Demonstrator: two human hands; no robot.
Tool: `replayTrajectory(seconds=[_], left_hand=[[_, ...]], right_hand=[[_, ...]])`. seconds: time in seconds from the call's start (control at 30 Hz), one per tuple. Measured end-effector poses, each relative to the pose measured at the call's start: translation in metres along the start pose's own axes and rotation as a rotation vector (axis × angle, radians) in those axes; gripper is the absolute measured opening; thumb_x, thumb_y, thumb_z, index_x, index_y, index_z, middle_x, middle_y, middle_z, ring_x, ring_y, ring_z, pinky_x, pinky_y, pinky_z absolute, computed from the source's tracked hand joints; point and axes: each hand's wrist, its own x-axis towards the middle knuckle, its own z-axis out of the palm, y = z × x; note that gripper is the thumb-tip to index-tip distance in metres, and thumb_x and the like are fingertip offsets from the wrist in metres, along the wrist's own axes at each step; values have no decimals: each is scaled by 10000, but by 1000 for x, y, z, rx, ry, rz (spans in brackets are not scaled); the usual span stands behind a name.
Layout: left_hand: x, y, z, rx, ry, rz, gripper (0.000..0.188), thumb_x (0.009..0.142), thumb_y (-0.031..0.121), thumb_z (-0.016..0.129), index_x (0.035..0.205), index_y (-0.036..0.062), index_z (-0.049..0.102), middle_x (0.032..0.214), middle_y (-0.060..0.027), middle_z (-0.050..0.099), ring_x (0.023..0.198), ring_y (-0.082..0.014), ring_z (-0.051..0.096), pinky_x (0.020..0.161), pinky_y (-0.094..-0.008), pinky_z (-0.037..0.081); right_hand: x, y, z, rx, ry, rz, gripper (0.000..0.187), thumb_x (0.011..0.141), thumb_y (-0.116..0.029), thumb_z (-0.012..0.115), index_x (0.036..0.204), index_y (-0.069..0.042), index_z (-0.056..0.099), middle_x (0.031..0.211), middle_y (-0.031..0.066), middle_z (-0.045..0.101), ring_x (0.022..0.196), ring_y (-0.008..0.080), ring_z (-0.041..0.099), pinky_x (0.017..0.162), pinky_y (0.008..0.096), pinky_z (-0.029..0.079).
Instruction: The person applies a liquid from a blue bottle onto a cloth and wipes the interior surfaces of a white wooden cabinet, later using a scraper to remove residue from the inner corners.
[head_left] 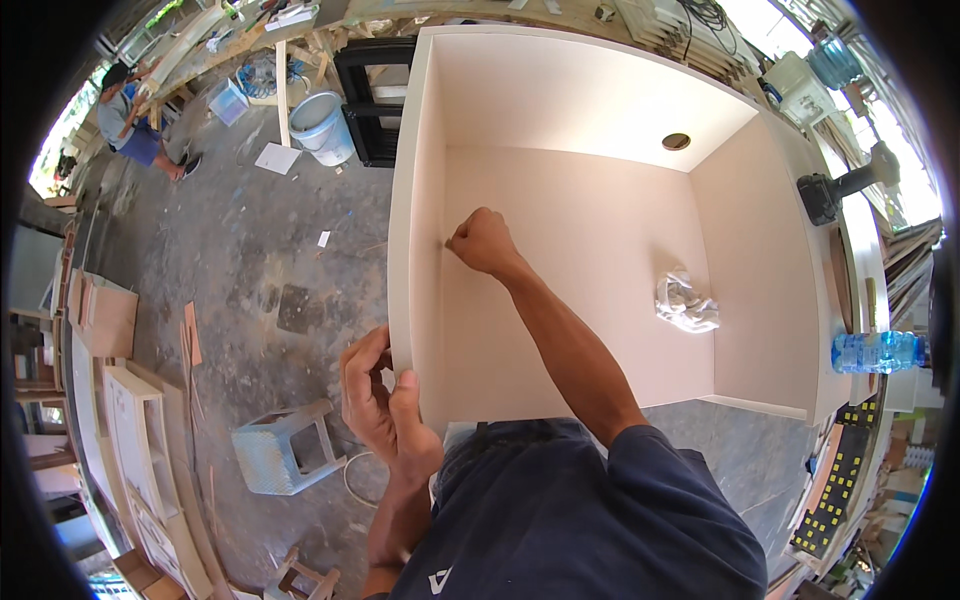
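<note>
A pale, open-fronted cabinet box (560, 210) fills the middle, with a round hole in its far wall. My right hand (484, 242) reaches inside it, fingers curled closed and fingertips against the inner face of the left side panel (402, 230). Whatever these fingers may pinch is too small to make out. My left hand (385, 400) grips the near end of that panel, thumb at its front edge and fingers bent on the outer side. A crumpled white cloth (686, 302) lies inside the box, toward the right.
On the right are a cordless drill (850, 184) and a blue water bottle (878, 352). A stool (288, 450) stands on the floor at left, with a white bucket (322, 128) farther back. Black frames (372, 100) adjoin the cabinet. Another person (135, 122) works at far left.
</note>
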Motion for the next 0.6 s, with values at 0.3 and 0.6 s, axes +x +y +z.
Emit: replayTrajectory(seconds=[0.3, 0.6], left_hand=[[1, 2, 5, 11, -10, -1, 419, 885, 65, 471, 1261, -96, 559, 1226, -171, 573, 1116, -249, 583, 1001, -381, 447], [0, 2, 4, 25, -7, -6, 418, 878, 68, 476, 1252, -92, 569, 1222, -169, 572, 1089, -239, 581, 979, -377, 454]], right_hand=[[17, 6, 7, 66, 118, 74, 247, 819, -39, 628, 596, 63, 599, 567, 195, 563, 536, 292, 558, 533, 422, 459], [9, 16, -18, 76, 70, 42, 123, 807, -44, 648, 768, 21, 745, 674, 202, 675, 583, 321, 650, 589, 417, 512]])
